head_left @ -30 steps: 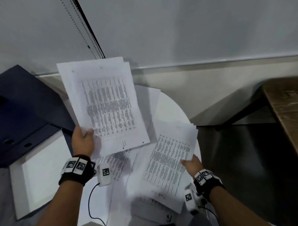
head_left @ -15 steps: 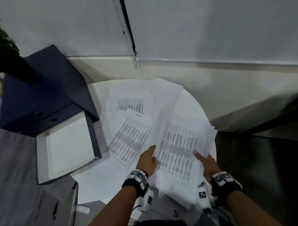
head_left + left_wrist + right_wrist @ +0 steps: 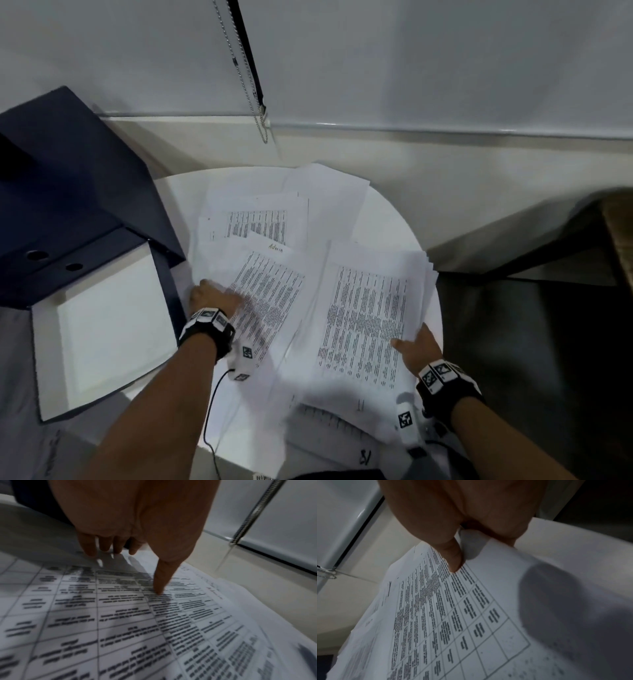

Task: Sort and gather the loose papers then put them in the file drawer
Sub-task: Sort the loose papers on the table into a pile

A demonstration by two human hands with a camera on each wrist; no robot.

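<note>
Loose printed sheets (image 3: 267,222) lie scattered over a round white table (image 3: 394,219). My right hand (image 3: 412,346) grips a thick stack of papers (image 3: 370,308) at its near right edge. In the right wrist view its thumb (image 3: 454,559) lies on top of the stack (image 3: 471,615) and the fingers are hidden beneath. My left hand (image 3: 212,296) rests on a printed sheet (image 3: 270,294) at the table's left edge. The left wrist view shows the left hand (image 3: 130,569) with straight fingers touching the sheet (image 3: 120,615), thumb tip pressing down on the print.
A dark blue file box (image 3: 68,192) stands open at the left, its white inside (image 3: 113,318) facing up and touching the table's edge. A blind chain (image 3: 253,85) hangs at the wall behind. A wooden table (image 3: 620,240) is at the far right.
My left hand no longer holds up its raised bundle of sheets. It went to the right-hand stack, then moved left onto the loose sheets. My right hand keeps its grip.
</note>
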